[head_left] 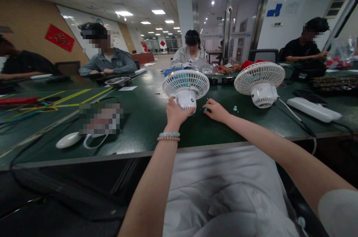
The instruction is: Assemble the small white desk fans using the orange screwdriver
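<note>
A white electric fan (186,84) rests on the green table in front of me, its round grille tipped up and away. My left hand (177,112) is wrapped around its white motor housing, thumb along the near side. Just to the right of that housing, my right hand (216,111) pinches a small teal item (206,109) low over the tabletop. Its exact kind is too small to make out. A second white fan (260,84) stands farther right, with a cable running from its base. Between it and my right hand lies a small light-blue piece (235,108).
A white power strip (313,109) lies at the right. On the left are a white mouse (68,140) and a blurred-out object with a white cable. A blue tray (170,72) and copper-coloured wires (228,69) sit behind the fans. Several people sit across the table (134,132).
</note>
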Available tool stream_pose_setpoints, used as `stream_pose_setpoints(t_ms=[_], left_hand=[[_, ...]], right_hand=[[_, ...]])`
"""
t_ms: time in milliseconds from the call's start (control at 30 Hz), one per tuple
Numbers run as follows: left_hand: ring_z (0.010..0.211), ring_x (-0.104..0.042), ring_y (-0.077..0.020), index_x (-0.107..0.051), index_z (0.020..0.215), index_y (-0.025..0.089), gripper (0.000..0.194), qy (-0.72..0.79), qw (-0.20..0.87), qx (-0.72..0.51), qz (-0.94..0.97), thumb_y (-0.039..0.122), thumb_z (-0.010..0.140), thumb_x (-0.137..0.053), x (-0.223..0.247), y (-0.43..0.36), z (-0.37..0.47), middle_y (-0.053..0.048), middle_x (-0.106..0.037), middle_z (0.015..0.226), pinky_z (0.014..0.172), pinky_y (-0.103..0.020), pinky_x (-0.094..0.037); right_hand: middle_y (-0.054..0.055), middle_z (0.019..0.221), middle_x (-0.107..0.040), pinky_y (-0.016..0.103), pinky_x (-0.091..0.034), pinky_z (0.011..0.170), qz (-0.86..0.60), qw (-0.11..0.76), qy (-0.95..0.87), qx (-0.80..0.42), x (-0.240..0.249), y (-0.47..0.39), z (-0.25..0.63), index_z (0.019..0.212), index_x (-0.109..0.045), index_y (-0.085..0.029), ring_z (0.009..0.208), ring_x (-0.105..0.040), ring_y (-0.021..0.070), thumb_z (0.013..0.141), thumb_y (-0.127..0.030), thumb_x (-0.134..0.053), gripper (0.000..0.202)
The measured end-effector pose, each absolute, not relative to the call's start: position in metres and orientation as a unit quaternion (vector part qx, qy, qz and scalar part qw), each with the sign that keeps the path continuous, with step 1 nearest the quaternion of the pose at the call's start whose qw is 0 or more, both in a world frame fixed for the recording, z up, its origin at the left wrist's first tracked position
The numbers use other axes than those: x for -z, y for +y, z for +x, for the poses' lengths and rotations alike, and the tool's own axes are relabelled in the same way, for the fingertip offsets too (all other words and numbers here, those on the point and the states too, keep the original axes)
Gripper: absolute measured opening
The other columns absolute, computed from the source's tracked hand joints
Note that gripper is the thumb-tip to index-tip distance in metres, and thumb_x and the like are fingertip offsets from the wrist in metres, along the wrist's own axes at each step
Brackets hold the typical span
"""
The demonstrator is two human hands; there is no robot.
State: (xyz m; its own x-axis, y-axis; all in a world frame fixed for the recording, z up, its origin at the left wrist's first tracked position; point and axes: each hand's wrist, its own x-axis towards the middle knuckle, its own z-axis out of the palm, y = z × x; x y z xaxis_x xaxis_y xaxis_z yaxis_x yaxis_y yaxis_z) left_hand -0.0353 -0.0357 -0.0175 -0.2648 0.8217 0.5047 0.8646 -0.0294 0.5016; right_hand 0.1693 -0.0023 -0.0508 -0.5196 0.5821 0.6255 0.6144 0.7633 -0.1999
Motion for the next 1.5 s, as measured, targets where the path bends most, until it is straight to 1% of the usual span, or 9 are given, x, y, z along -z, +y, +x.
stream_pose_setpoints(t_ms=[367,533,700,867,1033,1133,1267,1500], left_hand=[[0.112,-0.043,-0.0318,-0.024,0.123,0.016,0.098,-0.699,0.03,0.383,-0.603,0.058,0.048,-0.07,0.0168,-0.0357,-0.0339,-0.015,-0.039,0.114,0.092,-0.045,-0.037],[0.111,-0.043,-0.0323,-0.024,0.123,0.015,0.099,-0.702,0.031,0.379,-0.603,0.059,0.047,-0.07,0.0155,-0.0369,-0.0338,-0.015,-0.039,0.113,0.092,-0.045,-0.038],[0.112,-0.042,-0.0326,-0.024,0.123,0.016,0.1,-0.695,0.026,0.369,-0.617,0.06,0.046,-0.07,0.0132,-0.0414,-0.032,-0.015,-0.038,0.114,0.092,-0.045,-0.037],[0.114,-0.041,-0.0315,-0.024,0.124,0.016,0.099,-0.683,0.018,0.372,-0.628,0.057,0.047,-0.07,0.0137,-0.0427,-0.0284,-0.015,-0.037,0.116,0.094,-0.044,-0.035],[0.116,-0.039,-0.0319,-0.024,0.123,0.016,0.097,-0.684,0.024,0.373,-0.626,0.056,0.048,-0.07,0.0153,-0.0391,-0.0266,-0.015,-0.037,0.117,0.096,-0.044,-0.034],[0.115,-0.039,-0.0317,-0.024,0.123,0.016,0.098,-0.686,0.02,0.37,-0.626,0.057,0.047,-0.07,0.0162,-0.0365,-0.0266,-0.015,-0.037,0.118,0.096,-0.044,-0.034],[0.116,-0.039,-0.0314,-0.023,0.124,0.016,0.099,-0.68,0.015,0.374,-0.63,0.058,0.047,-0.07,0.0175,-0.0347,-0.0267,-0.015,-0.037,0.118,0.096,-0.044,-0.033],[0.115,-0.04,-0.0307,-0.023,0.124,0.017,0.101,-0.674,0.007,0.395,-0.624,0.056,0.045,-0.072,0.0182,-0.0358,-0.0263,-0.013,-0.037,0.118,0.096,-0.043,-0.034]], right_hand=[[0.007,0.095,-0.049,0.029,-0.045,0.077,-0.332,0.356,-0.873,0.031,0.052,-0.0015,0.1692,0.099,-0.061,-0.015,0.087,-0.05,0.0153,0.079,-0.022,-0.054,0.023],[0.006,0.09,-0.048,0.027,-0.045,0.075,-0.33,0.364,-0.87,0.036,0.0533,0.0006,0.1701,0.097,-0.063,-0.017,0.083,-0.049,0.0139,0.081,-0.023,-0.052,0.021],[0.006,0.091,-0.047,0.029,-0.045,0.076,-0.336,0.392,-0.856,0.034,0.0539,0.004,0.1712,0.091,-0.065,-0.018,0.085,-0.049,0.015,0.08,-0.024,-0.052,0.018],[0.008,0.095,-0.046,0.031,-0.045,0.078,-0.342,0.423,-0.838,0.035,0.0525,0.004,0.1724,0.096,-0.063,-0.016,0.086,-0.049,0.0162,0.079,-0.02,-0.053,0.021],[0.009,0.098,-0.045,0.032,-0.045,0.079,-0.353,0.398,-0.846,0.029,0.0527,0.0038,0.1722,0.101,-0.061,-0.016,0.088,-0.048,0.0168,0.078,-0.016,-0.05,0.026],[0.009,0.098,-0.046,0.03,-0.045,0.079,-0.363,0.367,-0.856,0.031,0.0536,0.0047,0.1703,0.102,-0.061,-0.016,0.089,-0.049,0.0165,0.078,-0.014,-0.049,0.027],[0.009,0.098,-0.048,0.028,-0.045,0.078,-0.377,0.34,-0.861,0.037,0.0537,0.0052,0.1688,0.103,-0.062,-0.015,0.088,-0.05,0.0155,0.079,-0.009,-0.043,0.032],[0.009,0.099,-0.051,0.028,-0.044,0.079,-0.402,0.321,-0.856,0.049,0.0519,0.0037,0.1715,0.102,-0.063,-0.017,0.088,-0.052,0.0155,0.082,-0.012,-0.043,0.029]])
